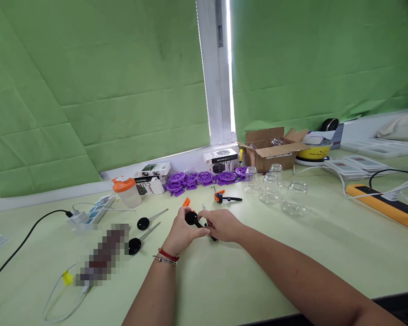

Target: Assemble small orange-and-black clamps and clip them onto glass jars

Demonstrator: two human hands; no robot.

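Observation:
My left hand (182, 230) is closed around a black round-headed part (191, 218) just above the table. My right hand (222, 225) pinches the part's black bar end, and its fingers cover much of the piece. A thin metal rod (204, 207) sticks up beside the right fingers. Behind the hands lie an orange piece (186, 202) and a black-and-orange part with a handle (224, 198). To the left, two black discs with metal rods, one farther back (143, 223) and one nearer (135, 246), rest on the table.
Purple plastic wheel-shaped parts (204, 178) line the back, near printed boxes (221, 157). Clear glass jars (294, 199) and an open cardboard box (275, 156) stand right. An orange-lidded cup (127, 192), a power strip (100, 209) and a blurred object (105, 256) are left.

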